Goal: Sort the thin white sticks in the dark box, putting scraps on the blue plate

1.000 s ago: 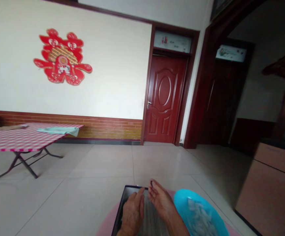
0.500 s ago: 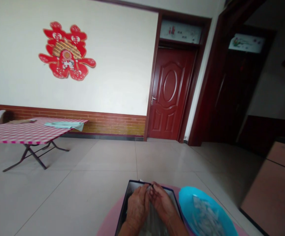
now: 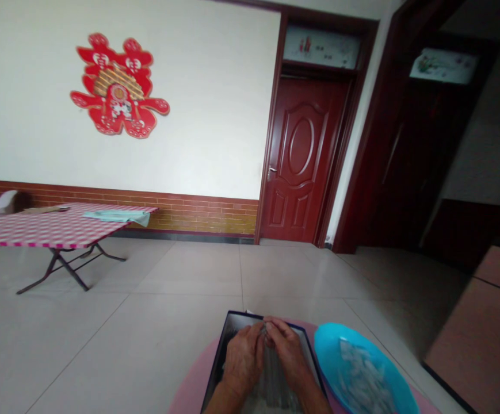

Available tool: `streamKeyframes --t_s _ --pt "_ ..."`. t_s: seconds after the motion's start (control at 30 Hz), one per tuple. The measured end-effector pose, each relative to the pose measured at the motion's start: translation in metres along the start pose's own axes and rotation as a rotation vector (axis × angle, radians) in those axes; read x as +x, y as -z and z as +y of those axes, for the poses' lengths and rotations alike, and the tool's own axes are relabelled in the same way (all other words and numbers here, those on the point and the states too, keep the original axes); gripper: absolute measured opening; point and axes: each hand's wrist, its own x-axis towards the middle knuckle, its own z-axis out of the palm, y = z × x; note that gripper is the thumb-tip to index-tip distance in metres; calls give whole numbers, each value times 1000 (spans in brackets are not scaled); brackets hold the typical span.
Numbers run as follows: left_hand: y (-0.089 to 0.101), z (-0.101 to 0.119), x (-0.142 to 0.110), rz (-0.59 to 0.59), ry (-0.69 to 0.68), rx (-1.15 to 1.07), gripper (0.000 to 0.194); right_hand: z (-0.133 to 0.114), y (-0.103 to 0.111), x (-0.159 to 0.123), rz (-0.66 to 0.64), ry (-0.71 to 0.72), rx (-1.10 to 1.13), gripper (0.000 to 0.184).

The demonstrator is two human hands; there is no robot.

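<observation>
The left hand and the right hand were bent close together, their fingertips meeting just inside the top edge of a shallow, black-rimmed rectangular tray. Both curled over a glossy, grey, ribbed sheet lying in the tray, and the palms faced inward and down. Something small may have been pinched where the fingers met, but it was too small and blurred to make out, so I cannot tell whether either hand was gripping anything or only touching the sheet.

The tray sat low in the frame on a round pink surface, with a round, bright blue plastic basin just beside it on the right. Whitish, translucent pieces lay heaped in the basin.

Beyond the pink surface stretched pale beige floor tiles. Off to the left stood a metal-legged folding table spread with a red-and-white checked cloth, and a folded pale green cloth lay on it. A red paper-cut ornament hung on the white wall above a brick-patterned dado. Ahead was a dark red panelled door, and a peach-coloured wooden cabinet stood at the right.
</observation>
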Motion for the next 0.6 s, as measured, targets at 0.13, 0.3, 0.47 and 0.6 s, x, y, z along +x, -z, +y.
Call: streamKeyframes --t_s 0.13,0.3,0.47,0.6 --pt "-3 -1 -1 25 44 -10 25 -2 1 0 -11 -18 -11 37" --pt "-6 -3 -1 56 18 13 27 -8 3 -3 -60 -64 81 34" --pt "2 2 5 84 -16 101 30 -7 6 -2 -61 -49 41 34" --pt "9 7 10 69 -26 133 29 -5 7 1 -51 -23 2 35"
